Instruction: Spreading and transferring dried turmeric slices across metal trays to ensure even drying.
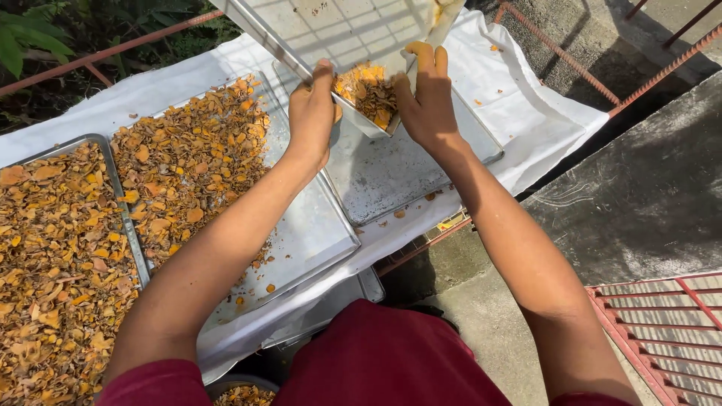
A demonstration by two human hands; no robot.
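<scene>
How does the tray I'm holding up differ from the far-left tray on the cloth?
The lifted tray is tilted steeply, gripped by the left hand and right hand; the far-left tray lies flat on the white cloth.
The lifted tray is mostly bare, its dried orange-brown pieces bunched in the low corner; the far-left tray is covered edge to edge.
Both are shallow metal trays holding the same dried pieces.
</scene>
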